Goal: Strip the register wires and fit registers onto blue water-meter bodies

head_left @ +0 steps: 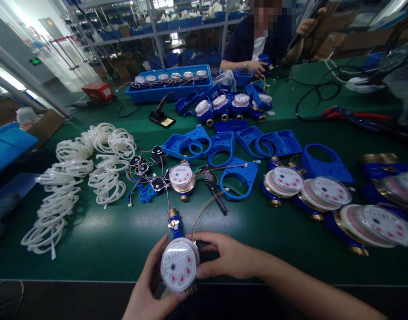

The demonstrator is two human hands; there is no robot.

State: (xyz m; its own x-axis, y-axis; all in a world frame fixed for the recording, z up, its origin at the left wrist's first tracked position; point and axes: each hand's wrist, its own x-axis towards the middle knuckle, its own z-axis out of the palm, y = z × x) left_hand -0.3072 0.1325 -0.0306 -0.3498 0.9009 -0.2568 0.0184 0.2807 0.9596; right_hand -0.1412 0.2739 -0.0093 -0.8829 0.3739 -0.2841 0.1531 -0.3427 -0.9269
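I hold a water meter (pixel 179 264) with a white dial, blue body and brass fittings just above the near edge of the green table (pixel 107 240). My left hand (pixel 147 289) cups it from below and the left. My right hand (pixel 228 255) grips its right side with thumb and fingers. Thin wires (pixel 204 209) run up from the meter toward a blue plastic bracket (pixel 239 178). Another meter (pixel 181 178) lies a little farther out, beside black pliers (pixel 214 189).
White ring gaskets (pixel 77 178) are heaped at the left. Several finished meters (pixel 327 195) lie at the right, blue brackets (pixel 224 142) in the middle, a blue tray (pixel 170 84) of meters behind. A soldering iron stand (pixel 161 116) sits mid-back. A co-worker (pixel 260 44) sits opposite.
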